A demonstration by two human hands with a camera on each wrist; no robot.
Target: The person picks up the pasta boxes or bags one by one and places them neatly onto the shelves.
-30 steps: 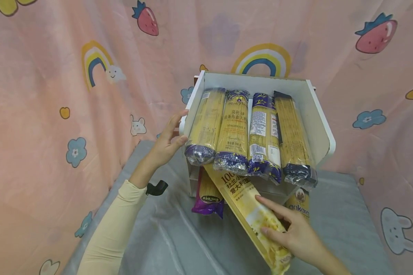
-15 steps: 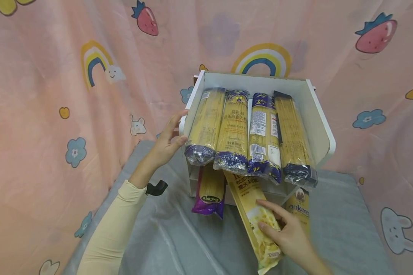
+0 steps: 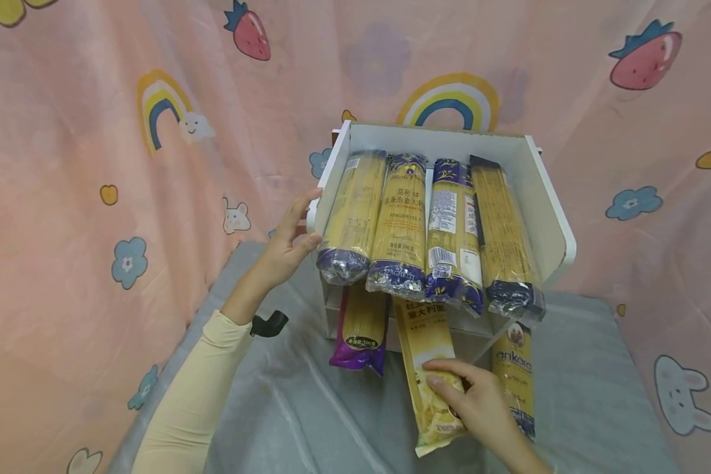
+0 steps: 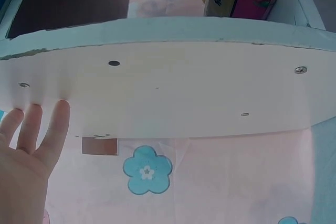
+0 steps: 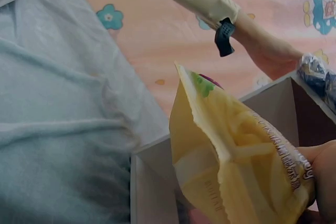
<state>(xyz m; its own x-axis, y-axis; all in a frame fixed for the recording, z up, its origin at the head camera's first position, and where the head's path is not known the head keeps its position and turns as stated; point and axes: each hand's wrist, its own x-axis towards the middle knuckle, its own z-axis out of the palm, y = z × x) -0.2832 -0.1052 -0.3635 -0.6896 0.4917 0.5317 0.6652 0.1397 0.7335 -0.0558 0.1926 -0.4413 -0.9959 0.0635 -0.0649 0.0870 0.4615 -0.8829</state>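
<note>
On the grey cloth (image 3: 284, 408) in front of me stands a white shelf (image 3: 542, 197) with two levels, backed by a pink curtain (image 3: 83, 197) printed with rainbows, strawberries and flowers. My right hand (image 3: 480, 408) grips the near end of a yellow pasta pack (image 3: 426, 355) — fingers curled over its top face, thumb side hidden from the head camera. The pack lies lengthwise, its far end tucked under the upper level into the lower compartment, its near end sticking out over the cloth. From the right wrist view the same yellow pack (image 5: 236, 166) fills the frame, its sealed edge pointing up and away from the hand.

My left hand (image 3: 287, 243) rests flat against the shelf's left side wall, fingers straight and together, holding nothing; the left wrist view shows those fingers (image 4: 50, 129) laid on the white panel (image 4: 173, 87).

Just left of the held pack lies a purple-ended pack (image 3: 361, 329), and just right of it a yellow-and-blue pack (image 3: 515, 375), both poking out of the lower level. Four spaghetti packs (image 3: 426, 230) lie side by side on the upper level — ends overhanging the front edge.
</note>
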